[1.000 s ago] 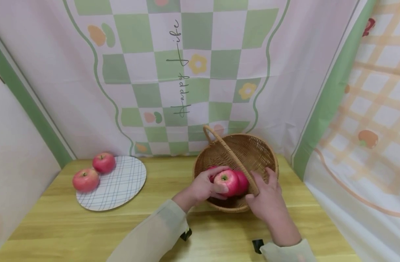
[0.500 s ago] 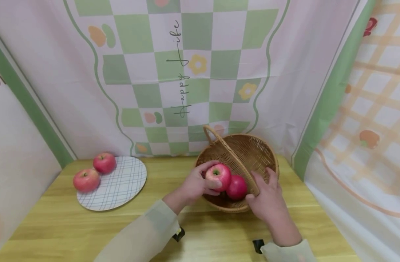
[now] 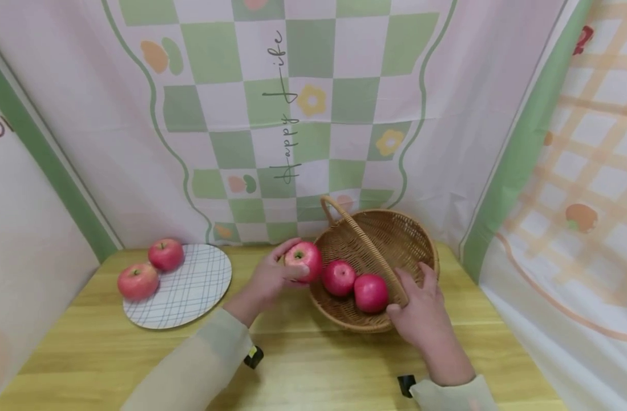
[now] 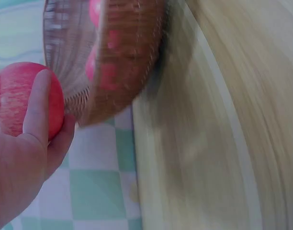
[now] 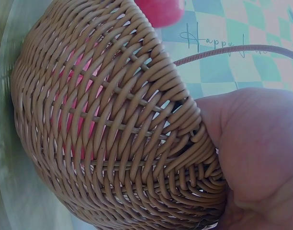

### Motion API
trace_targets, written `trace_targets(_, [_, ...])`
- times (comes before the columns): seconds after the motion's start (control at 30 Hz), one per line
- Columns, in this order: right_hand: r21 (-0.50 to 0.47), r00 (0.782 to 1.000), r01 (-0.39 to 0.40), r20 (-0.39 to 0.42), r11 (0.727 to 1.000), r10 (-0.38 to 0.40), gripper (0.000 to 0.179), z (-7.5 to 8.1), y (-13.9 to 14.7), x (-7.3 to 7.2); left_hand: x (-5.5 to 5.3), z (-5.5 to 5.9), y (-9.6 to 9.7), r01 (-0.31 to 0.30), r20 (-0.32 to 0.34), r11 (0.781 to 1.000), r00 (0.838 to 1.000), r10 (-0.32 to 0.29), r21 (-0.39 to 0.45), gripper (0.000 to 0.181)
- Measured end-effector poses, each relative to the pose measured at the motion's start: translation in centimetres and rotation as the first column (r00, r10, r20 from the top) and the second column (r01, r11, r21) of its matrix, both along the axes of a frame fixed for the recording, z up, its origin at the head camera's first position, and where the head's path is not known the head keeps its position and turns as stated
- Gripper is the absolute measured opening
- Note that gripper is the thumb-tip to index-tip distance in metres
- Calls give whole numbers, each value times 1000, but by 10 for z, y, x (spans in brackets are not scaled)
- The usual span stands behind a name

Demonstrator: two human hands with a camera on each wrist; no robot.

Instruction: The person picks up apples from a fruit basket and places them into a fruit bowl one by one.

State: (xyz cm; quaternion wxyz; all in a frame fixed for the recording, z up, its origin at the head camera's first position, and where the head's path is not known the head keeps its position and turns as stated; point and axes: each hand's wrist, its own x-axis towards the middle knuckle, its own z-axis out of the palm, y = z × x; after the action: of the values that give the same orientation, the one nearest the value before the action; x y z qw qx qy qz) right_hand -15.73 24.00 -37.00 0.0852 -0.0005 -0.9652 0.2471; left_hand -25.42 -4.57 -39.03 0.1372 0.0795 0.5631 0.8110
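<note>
My left hand (image 3: 269,279) grips a red apple (image 3: 305,261) at the left rim of the wicker basket (image 3: 403,228). In the left wrist view the fingers curl round that apple (image 4: 17,103), beside the blurred basket (image 4: 122,62). Two more red apples, a left one (image 3: 339,278) and a right one (image 3: 371,293), lie inside the basket near its front. My right hand (image 3: 426,317) holds the basket's front right side where the handle (image 3: 367,242) meets the rim. The right wrist view shows this hand (image 5: 266,148) at the woven rim, its fingertips hidden.
On the left of the wooden table (image 3: 313,371) lies a round checked plate (image 3: 200,285). One apple (image 3: 166,254) sits toward its back, and a paler one (image 3: 138,281) at its left edge. A patterned cloth (image 3: 308,45) hangs behind the table.
The left hand has lifted its apple from among the others and moved it left to the basket's rim, uncovering a second apple inside. The right hand and basket have stayed put.
</note>
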Motion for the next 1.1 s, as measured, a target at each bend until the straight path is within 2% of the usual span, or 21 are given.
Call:
trace_targets(0.1, [2, 1000, -1, 3, 1000, 1, 74, 0, -1, 0, -2, -2, -12, -85, 17, 996, 996, 86, -29, 74])
trace_targets(0.17, [5, 1000, -1, 4, 1000, 1, 74, 0, 0, 0, -4, -4, -19, -150, 35, 988, 988, 151, -47, 74])
trace_targets(0.27, [4, 1000, -1, 5, 1000, 1, 74, 0, 1, 0, -7, -8, -29, -234, 72, 970, 969, 238, -59, 74])
trace_targets(0.47, [-2, 1000, 1, 4, 1000, -1, 74, -1, 1, 1, -17, -18, -54, -353, 149, 932, 920, 362, -84, 79])
trace_targets(0.67, [-5, 1000, -2, 16, 1000, 2, 74, -1, 0, 1, -31, -19, -92, -441, 154, 884, 873, 463, -158, 82])
trace_targets(0.8, [-6, 1000, -4, 9, 1000, 4, 74, 0, -1, 0, -36, -20, -113, -490, 140, 850, 844, 518, -193, 81])
trace_targets(0.93, [-6, 1000, -4, 5, 1000, 4, 73, -1, -1, 1, -38, -26, -128, -515, 143, 819, 817, 558, -253, 84])
trace_targets(1.0, [-5, 1000, -2, 1, 1000, 2, 73, -1, 0, 1, -40, -29, -134, -531, 137, 794, 799, 586, -297, 86])
trace_targets(1.1, [-5, 1000, -1, -4, 1000, 1, 73, -2, 0, 1, -42, -32, -140, -548, 141, 772, 778, 612, -322, 89])
